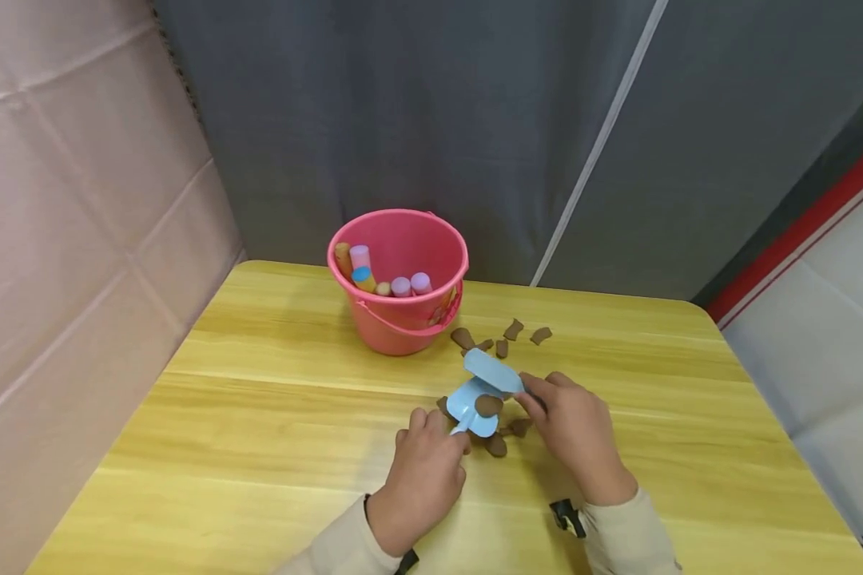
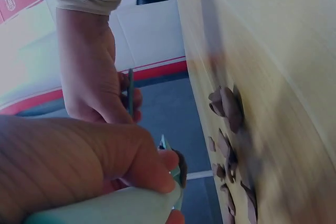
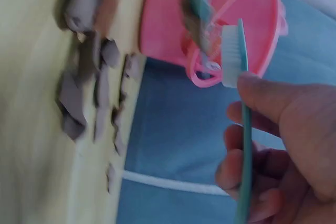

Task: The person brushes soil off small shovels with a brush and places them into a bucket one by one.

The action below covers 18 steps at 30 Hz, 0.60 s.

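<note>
My left hand [image 1: 424, 467] grips the handle of a small light-blue dustpan [image 1: 463, 402]. A brown piece [image 1: 488, 406] lies in its pan. With thumb and fingers my right hand [image 1: 578, 431] holds a small light-blue brush [image 1: 492, 370], whose head is over the pan in the head view. White bristles [image 3: 230, 59] show in the right wrist view. Around the dustpan lie several brown scraps, one [image 1: 497, 446] just below it and others [image 1: 520, 426] to its right. In the left wrist view, curled scraps [image 2: 229, 108] lie on the wooden tabletop.
Behind the dustpan stands a pink bucket [image 1: 384, 331], with several purple, yellow and tan cylinders inside. More brown scraps [image 1: 514, 329] lie right of the bucket. A grey curtain [image 1: 439, 120] hangs at the table's back edge, and a pale covered wall [image 1: 79, 200] borders the left.
</note>
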Motion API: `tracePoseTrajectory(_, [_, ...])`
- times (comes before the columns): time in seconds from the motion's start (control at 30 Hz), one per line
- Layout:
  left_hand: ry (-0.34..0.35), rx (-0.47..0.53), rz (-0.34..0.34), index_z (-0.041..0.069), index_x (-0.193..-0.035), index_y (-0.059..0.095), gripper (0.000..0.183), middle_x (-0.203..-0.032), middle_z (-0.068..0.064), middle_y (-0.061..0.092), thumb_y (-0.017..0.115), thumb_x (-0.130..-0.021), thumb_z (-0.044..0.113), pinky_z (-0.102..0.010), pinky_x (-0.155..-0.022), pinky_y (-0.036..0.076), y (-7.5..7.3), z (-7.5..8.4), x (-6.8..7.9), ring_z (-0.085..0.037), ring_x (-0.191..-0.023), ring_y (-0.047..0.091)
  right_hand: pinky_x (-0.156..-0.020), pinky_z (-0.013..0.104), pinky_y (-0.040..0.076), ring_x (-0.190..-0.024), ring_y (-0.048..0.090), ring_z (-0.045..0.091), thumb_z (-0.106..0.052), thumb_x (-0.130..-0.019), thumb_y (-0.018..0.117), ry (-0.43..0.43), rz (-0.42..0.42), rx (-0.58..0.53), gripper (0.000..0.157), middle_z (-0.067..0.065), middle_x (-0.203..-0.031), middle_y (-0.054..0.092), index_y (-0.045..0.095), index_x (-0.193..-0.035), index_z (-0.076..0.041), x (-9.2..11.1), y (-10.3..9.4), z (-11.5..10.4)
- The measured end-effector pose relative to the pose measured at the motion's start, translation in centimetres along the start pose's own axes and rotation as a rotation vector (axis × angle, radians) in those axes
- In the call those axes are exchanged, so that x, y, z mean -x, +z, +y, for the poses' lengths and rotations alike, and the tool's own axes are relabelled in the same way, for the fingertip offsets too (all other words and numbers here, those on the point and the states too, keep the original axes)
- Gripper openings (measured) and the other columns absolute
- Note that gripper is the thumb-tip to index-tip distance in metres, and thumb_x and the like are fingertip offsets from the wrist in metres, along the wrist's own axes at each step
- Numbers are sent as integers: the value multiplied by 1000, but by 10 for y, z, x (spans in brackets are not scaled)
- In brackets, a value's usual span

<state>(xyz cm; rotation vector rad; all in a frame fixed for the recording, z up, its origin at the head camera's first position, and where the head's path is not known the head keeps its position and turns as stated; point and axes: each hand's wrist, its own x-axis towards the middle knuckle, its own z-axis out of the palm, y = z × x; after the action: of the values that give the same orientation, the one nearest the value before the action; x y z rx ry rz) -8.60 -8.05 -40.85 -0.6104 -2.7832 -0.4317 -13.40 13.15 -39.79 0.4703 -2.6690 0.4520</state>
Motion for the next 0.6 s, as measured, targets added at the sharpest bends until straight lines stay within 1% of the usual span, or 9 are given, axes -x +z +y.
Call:
tracePoseTrajectory(0.07, [-4, 9, -7, 17, -79, 72, 16, -79, -4, 48, 76, -69, 5, -33, -55, 31, -1, -1, 0, -24, -77, 39, -46, 29, 36, -53, 41, 10, -22, -86, 77, 26, -35, -45, 27, -3, -73, 57, 76, -111, -12, 1, -5, 3])
tracePoseTrajectory(0.13, [-12, 12, -7, 16, -80, 73, 17, -80, -4, 49, 76, -69, 4, -33, -55, 31, -1, -2, -1, -24, -77, 38, -48, 29, 35, -54, 40, 9, -22, -85, 78, 22, -99, -78, 25, -7, -72, 55, 77, -109, -15, 1, -10, 5])
tracePoseTrajectory(0.2, [-11, 7, -11, 17, -81, 73, 17, -81, -4, 50, 77, -70, 4, -33, -56, 32, -2, -1, -1, -24, -78, 39, -51, 28, 37, -57, 41, 7, -23, -84, 79, -17, -170, -88, 24, -11, -72, 53, 78, -107, -17, 1, -12, 6])
tracePoseTrajectory(0.27, [2, -2, -16, 17, -80, 72, 16, -82, -4, 51, 77, -70, 6, -33, -57, 32, -2, 0, 0, -24, -78, 39, -53, 28, 39, -59, 43, 6, -24, -84, 79, -53, -201, -77, 22, -13, -72, 53, 78, -105, -18, 1, -10, 5])
tracePoseTrajectory(0.33, [13, -9, -18, 17, -78, 70, 15, -81, -3, 52, 77, -69, 7, -33, -58, 31, -1, 2, 1, -23, -78, 40, -52, 28, 40, -58, 44, 6, -25, -84, 79, -68, -181, -47, 21, -11, -71, 53, 78, -103, -17, 0, -5, 3])
tracePoseTrajectory(0.4, [16, -16, -16, 18, -77, 70, 15, -80, -3, 52, 76, -68, 7, -33, -57, 31, 1, 3, 2, -23, -78, 40, -50, 30, 41, -55, 46, 8, -26, -86, 78, -52, -108, -11, 22, -6, -72, 56, 78, -105, -15, -3, 2, 1])
tracePoseTrajectory(0.47, [6, -14, -8, 19, -77, 72, 16, -80, -2, 52, 76, -68, 7, -34, -57, 31, 2, 3, 3, -23, -77, 40, -48, 30, 39, -53, 45, 11, -24, -86, 77, -14, -47, -13, 23, -1, -72, 57, 77, -105, -12, -4, 6, 1])
tracePoseTrajectory(0.53, [0, -5, -5, 19, -80, 74, 18, -81, -2, 53, 75, -68, 7, -34, -58, 33, 2, 3, 4, -22, -77, 40, -47, 30, 38, -52, 43, 12, -23, -86, 78, 19, -6, -26, 24, 1, -72, 58, 77, -107, -10, -5, 7, 2])
tracePoseTrajectory(0.6, [-5, 0, -6, 19, -81, 75, 18, -80, -2, 52, 74, -68, 6, -35, -59, 33, 1, 2, 4, -23, -77, 40, -47, 30, 37, -54, 43, 11, -23, -85, 78, 36, -12, -63, 25, -1, -73, 58, 77, -107, -11, -5, 2, 4])
